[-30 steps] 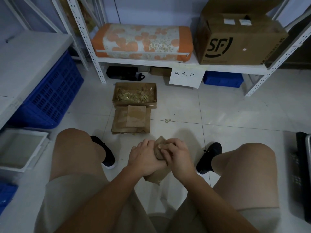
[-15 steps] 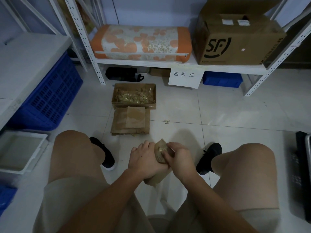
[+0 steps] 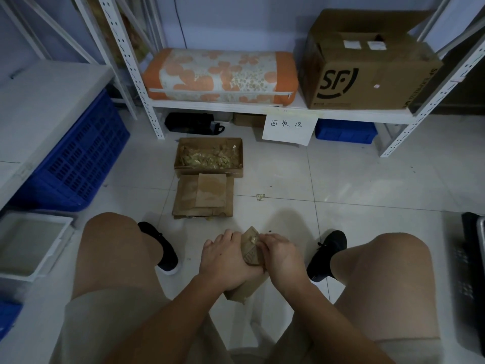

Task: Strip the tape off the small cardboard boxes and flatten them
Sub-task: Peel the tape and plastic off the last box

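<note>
A small brown cardboard box [image 3: 250, 252] stands on end between my knees, above the tiled floor. My left hand [image 3: 223, 258] grips its left side, fingers curled over the top edge. My right hand [image 3: 282, 258] pinches a strip of yellowish tape [image 3: 253, 239] at the box's upper end. The lower part of the box [image 3: 242, 290] shows below my wrists. Ahead on the floor lies a stack of flattened cardboard pieces [image 3: 203, 195]. Behind it, an open shallow box [image 3: 208, 156] holds crumpled tape scraps.
A scrap of tape [image 3: 260, 197] lies on the tiles. A white shelf carries an orange cushion [image 3: 220, 74] and a large SF carton [image 3: 367, 67], with a paper sign [image 3: 287, 127] hanging below. A blue crate [image 3: 78, 158] and white tray [image 3: 29, 243] sit left. My shoes [image 3: 160, 248] flank the box.
My right hand has shifted slightly to the right and back from the box top, exposing more of the box face and the tape. The left hand keeps its grip.
</note>
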A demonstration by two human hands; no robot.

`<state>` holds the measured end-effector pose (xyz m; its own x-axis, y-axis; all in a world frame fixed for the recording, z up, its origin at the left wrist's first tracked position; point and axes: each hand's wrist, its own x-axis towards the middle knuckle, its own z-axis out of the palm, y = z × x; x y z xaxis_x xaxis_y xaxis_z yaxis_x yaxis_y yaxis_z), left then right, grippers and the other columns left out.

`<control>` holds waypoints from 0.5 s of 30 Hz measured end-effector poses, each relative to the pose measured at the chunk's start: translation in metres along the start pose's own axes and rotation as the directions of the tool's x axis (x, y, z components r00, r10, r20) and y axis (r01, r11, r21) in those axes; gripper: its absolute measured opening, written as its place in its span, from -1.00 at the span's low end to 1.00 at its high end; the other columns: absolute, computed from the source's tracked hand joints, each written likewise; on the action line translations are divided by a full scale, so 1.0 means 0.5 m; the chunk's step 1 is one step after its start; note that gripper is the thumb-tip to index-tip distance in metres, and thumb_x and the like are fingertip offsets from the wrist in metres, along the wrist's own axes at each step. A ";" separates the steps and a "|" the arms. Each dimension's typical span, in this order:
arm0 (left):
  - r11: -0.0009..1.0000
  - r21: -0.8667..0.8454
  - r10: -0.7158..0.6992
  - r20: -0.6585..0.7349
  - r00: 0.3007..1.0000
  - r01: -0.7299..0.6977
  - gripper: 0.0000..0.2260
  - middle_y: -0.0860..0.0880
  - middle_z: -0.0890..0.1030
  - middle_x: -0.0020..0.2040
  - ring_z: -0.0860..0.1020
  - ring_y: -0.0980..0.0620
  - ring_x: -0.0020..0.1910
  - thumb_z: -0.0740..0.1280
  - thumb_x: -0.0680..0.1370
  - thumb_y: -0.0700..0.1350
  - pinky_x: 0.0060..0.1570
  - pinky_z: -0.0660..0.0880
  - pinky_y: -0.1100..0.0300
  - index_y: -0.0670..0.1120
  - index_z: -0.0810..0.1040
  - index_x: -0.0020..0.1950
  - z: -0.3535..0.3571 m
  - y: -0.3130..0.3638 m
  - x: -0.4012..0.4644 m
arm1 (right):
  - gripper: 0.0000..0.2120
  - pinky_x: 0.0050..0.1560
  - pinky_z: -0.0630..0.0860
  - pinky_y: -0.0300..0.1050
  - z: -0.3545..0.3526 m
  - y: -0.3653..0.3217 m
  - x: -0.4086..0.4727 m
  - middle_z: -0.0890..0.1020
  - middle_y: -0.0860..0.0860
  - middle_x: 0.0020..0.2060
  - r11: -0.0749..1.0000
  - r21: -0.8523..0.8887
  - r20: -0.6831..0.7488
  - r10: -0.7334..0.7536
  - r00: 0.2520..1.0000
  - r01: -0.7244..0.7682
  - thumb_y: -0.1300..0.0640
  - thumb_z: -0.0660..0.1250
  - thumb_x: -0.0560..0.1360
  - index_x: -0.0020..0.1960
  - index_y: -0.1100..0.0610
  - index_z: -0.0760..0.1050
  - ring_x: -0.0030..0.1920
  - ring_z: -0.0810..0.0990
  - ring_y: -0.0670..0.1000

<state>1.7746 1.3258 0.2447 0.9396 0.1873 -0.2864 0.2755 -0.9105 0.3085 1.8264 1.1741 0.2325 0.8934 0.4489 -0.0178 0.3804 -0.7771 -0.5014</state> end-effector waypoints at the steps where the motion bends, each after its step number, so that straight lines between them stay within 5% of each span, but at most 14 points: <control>1: 1.000 0.001 0.003 -0.007 1.000 -0.003 -0.23 0.11 0.42 0.11 0.48 0.05 0.18 0.18 0.25 0.61 0.20 0.35 0.01 0.10 0.42 0.23 0.001 -0.001 0.000 | -0.77 -0.02 0.51 -0.04 0.000 0.001 -0.001 0.65 0.05 -0.05 1.000 0.011 -0.003 0.004 1.000 -0.004 0.07 0.23 0.67 0.15 0.08 0.64 -0.04 0.62 0.09; 10: 1.000 0.013 0.004 -0.056 0.998 -0.004 -0.15 0.10 0.41 0.18 0.43 0.05 0.25 0.17 0.23 0.64 0.25 0.34 0.03 0.11 0.39 0.32 -0.006 0.001 -0.001 | -0.81 -0.10 0.57 0.01 -0.026 -0.012 -0.014 0.62 -0.06 -0.15 0.946 0.276 -0.040 0.189 0.981 -0.171 0.03 0.14 0.69 0.01 0.04 0.50 -0.14 0.59 -0.06; 15: 1.000 0.003 0.005 -0.099 0.995 -0.005 -0.20 0.12 0.40 0.16 0.43 0.04 0.21 0.27 0.24 0.58 0.21 0.37 0.02 0.14 0.37 0.32 -0.001 -0.006 0.003 | -0.78 -0.14 0.58 0.01 -0.038 -0.016 -0.021 0.63 -0.06 -0.17 0.937 0.321 -0.079 0.174 0.982 -0.140 0.00 0.13 0.69 0.03 0.09 0.48 -0.17 0.60 -0.08</control>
<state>1.7751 1.3291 0.2437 0.9565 0.2185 -0.1932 0.2705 -0.9123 0.3075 1.8185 1.1673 0.2531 0.9620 0.2707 -0.0359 0.1548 -0.6487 -0.7452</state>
